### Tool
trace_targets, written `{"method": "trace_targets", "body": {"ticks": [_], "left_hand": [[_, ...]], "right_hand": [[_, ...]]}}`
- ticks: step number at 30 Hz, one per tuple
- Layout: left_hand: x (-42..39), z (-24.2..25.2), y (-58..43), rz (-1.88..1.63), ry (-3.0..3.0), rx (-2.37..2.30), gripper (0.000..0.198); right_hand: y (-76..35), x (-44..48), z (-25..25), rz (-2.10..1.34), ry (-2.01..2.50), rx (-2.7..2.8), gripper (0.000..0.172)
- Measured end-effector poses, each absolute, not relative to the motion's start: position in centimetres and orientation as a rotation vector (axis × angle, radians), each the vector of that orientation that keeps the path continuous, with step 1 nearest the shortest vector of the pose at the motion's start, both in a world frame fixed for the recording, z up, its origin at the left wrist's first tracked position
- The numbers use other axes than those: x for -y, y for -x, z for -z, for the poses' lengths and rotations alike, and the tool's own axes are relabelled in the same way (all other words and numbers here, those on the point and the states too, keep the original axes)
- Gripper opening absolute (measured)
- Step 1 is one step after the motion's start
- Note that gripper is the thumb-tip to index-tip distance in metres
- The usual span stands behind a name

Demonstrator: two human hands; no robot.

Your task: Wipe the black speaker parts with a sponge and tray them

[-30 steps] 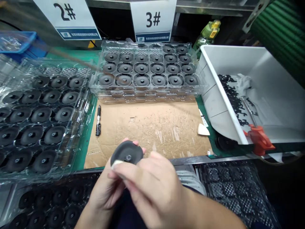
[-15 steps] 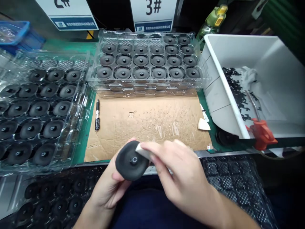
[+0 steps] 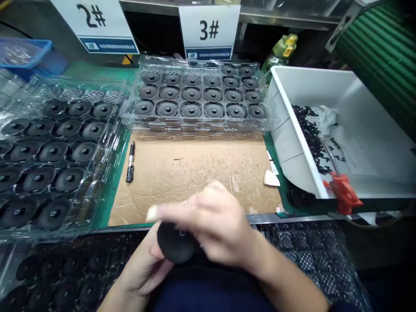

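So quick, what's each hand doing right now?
Left hand: closed around a black round speaker cone, holding it from below.
Right hand: pinching a small white piece over the cone; blurred.

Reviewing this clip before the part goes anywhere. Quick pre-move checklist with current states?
1. Left hand grips the black disc from below: ok.
2. Right hand holds a small white piece over the disc: ok, though blurred.
3. White piece touching the disc: cannot tell, motion blur.
4. Disc's centre hub visible: not ok, the right hand covers most of it.
5. Cardboard sheet ahead has bare space, with the black pen at its left edge: ok.
6. Free pocket in the rear clear tray: cannot tell; the visible pockets look filled.
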State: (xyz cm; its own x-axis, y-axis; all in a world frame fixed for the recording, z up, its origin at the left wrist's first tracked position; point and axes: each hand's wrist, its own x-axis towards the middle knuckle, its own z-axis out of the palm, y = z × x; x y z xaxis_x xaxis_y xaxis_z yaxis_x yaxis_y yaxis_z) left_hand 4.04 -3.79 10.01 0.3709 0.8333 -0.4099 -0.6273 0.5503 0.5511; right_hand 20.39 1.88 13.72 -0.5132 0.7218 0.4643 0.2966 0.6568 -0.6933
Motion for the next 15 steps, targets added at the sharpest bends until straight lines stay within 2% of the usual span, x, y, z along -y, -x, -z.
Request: {"method": "trace_targets", "body": {"ticks": [4, 9, 11, 15], "left_hand": [[3.7, -10.8, -4.1, -0.943, -0.256, -0.543, 0.057], [3.9, -10.8, -4.0, -0.956, -0.201, -0.467, 0.056], [4.1, -10.6, -4.0, -0.956, -0.184, -0.437, 0.054], [4.6, -10.7, -4.2, -0.937, -0.161, -0.368, 0.049]], "right_hand": [[-22.2, -3.8, -8.7, -0.857, 1.293, 1.810, 0.028], [-22.9, -2.6, -2.4, -0.832, 1.485, 1.736, 0.035], [-23.0, -1.2, -2.3, -0.836, 1.513, 1.671, 0.037], [-23.4, 0.8, -5.0, -0.956, 1.454, 1.636, 0.029]]}}
